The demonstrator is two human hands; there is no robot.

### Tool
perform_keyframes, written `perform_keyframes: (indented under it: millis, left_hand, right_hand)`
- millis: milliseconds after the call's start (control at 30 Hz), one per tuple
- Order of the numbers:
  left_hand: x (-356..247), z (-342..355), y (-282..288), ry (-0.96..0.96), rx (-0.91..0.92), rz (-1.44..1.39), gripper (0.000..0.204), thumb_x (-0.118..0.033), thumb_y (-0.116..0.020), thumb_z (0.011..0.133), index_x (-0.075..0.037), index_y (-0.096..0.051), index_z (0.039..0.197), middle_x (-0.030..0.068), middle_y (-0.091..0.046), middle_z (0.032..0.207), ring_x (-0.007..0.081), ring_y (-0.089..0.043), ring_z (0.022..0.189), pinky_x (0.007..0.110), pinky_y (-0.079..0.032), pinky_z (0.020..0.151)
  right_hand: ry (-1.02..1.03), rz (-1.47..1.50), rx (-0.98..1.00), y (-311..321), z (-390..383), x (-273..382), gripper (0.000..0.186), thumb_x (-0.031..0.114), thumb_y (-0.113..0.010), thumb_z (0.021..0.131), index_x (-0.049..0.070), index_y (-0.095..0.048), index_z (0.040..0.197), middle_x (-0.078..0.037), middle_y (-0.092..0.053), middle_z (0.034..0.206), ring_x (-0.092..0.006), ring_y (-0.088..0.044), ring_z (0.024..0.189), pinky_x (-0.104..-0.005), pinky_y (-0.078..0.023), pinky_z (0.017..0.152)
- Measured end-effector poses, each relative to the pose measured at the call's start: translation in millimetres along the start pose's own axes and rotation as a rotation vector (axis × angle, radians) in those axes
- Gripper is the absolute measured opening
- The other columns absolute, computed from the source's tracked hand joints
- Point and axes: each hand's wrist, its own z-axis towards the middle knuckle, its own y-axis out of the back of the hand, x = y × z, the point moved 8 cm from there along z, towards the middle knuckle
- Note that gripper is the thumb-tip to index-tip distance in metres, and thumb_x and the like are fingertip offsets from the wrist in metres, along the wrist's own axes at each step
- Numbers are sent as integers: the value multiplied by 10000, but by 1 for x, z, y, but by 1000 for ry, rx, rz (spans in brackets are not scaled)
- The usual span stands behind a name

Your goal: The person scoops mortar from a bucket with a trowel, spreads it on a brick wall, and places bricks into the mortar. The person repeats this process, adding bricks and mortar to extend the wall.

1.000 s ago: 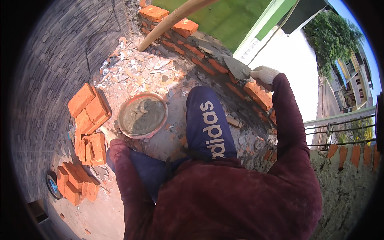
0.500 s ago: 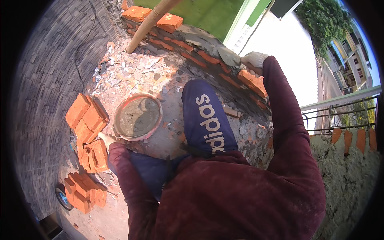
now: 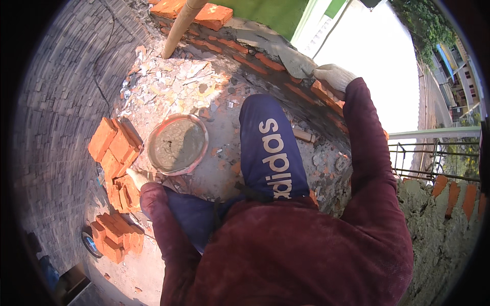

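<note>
Two gloved hands work apart: the right hand (image 3: 334,76), closed round a handle, lays a flat grey steel trowel (image 3: 296,62) on the far low red-brick wall (image 3: 265,61) where mortar is spread; the left hand (image 3: 137,178), grip unclear, rests near left on stacked orange bricks (image 3: 115,153). Between them the round pan of wet grey mortar (image 3: 177,144) sits within reach of both.

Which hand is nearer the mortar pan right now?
Left. The left hand is down beside the mortar pan, close to its lower left rim, by the loose bricks. The right hand is far off, up on the brick wall with a trowel.
</note>
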Motion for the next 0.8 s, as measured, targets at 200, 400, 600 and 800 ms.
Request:
perform_keyframes:
  millis: [200,400,600,800]
  left_hand:
    - [-112,-54,33,-203,-70,236,572,-596,-572,1017,-121,-611,1332,7,-645,1168,193,-593,1071,408,-443,985]
    - [-169,-60,-11,-300,156,367,392,-405,-631,1027,-106,-686,1273,6,-662,1100,154,-606,949,334,-474,873]
    - [-71,-56,-41,-160,194,468,444,-375,-614,1043,-67,-641,1363,96,-660,1240,206,-644,1074,364,-540,929]
    - [-93,-101,-39,-223,224,480,494,-392,-605,1057,-45,-598,1409,89,-654,1338,194,-640,1159,357,-553,917]
  right_hand:
    - [233,-206,-181,27,-48,20,338,237,-600,961,1,-701,1181,-16,-592,718,-81,-576,508,-279,-492,472]
    - [650,-1039,41,-40,70,226,359,287,-568,911,-16,-734,1009,-201,-735,877,-370,-730,828,-485,-566,726]
    - [831,-1636,144,-40,272,244,307,209,-632,837,20,-779,1029,-194,-745,846,-332,-731,744,-445,-563,627]
    - [575,-1511,233,-21,88,181,346,209,-558,853,-78,-742,914,-246,-709,744,-353,-734,678,-462,-585,644]
